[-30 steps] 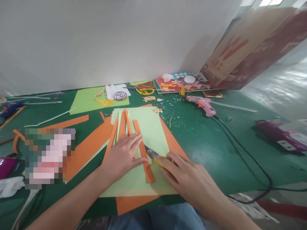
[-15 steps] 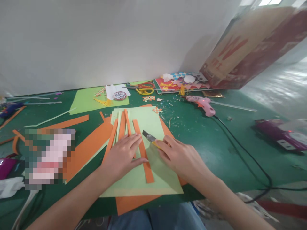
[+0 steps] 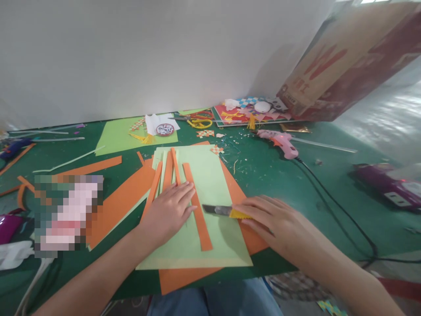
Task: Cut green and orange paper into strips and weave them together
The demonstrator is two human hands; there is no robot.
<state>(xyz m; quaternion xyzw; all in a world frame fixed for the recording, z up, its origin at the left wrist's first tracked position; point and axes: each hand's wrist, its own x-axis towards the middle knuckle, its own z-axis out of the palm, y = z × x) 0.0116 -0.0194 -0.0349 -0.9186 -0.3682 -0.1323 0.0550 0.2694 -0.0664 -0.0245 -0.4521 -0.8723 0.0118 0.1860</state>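
Note:
My right hand [image 3: 269, 217] grips a yellow utility knife [image 3: 241, 213], its dark blade out and pointing left over the paper. My left hand [image 3: 173, 206] lies flat with fingers stretched on the pale green paper [image 3: 226, 245], its fingertips at the edge of an orange paper strip [image 3: 199, 215]. More orange strips [image 3: 156, 180] and thin green ones fan out beyond the left fingers. Orange sheets [image 3: 187, 281] stick out from under the green paper on several sides. The knife tip is just right of the single orange strip.
A pink glue gun [image 3: 279, 142] with a black cord lies at the right, a purple device [image 3: 388, 184] farther right. Scissors [image 3: 199, 123] and woven paper pieces [image 3: 205, 133] lie at the back. A phone-like blurred object [image 3: 69, 215] is left. A cardboard box [image 3: 342, 66] leans back right.
My right hand has moved right and toward me with the knife, whose blade has turned to point left. My left thumb has drawn in off the orange strip toward the fingers.

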